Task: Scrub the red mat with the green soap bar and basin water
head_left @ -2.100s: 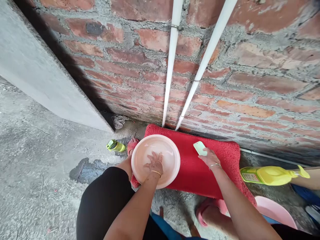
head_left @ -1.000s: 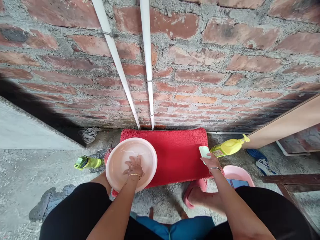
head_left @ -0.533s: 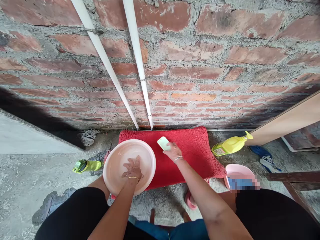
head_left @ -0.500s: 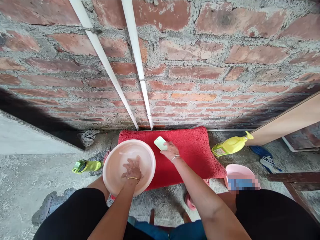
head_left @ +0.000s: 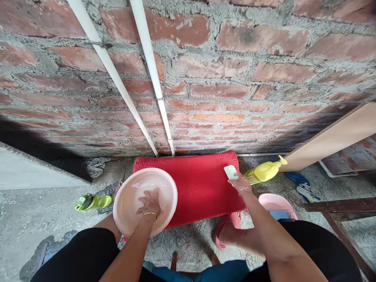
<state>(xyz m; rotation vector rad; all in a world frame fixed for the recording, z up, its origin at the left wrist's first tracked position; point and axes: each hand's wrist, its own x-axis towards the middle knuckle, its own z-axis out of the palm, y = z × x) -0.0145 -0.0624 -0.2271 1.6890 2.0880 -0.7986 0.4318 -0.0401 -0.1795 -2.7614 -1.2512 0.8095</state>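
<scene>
Right grip (head_left: 241, 183) curled round pale green slab (head_left: 230, 172), toward two o'clock of red-covered desk (head_left: 198, 188). Left grip (head_left: 150, 203) empty, fingers spread wide, inside pink basin (head_left: 166, 196) at nine o'clock.

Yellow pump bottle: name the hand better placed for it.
Likely the right hand, near the yellow pump bottle though holding a pale green object; the left hand is farther, in the basin.
</scene>
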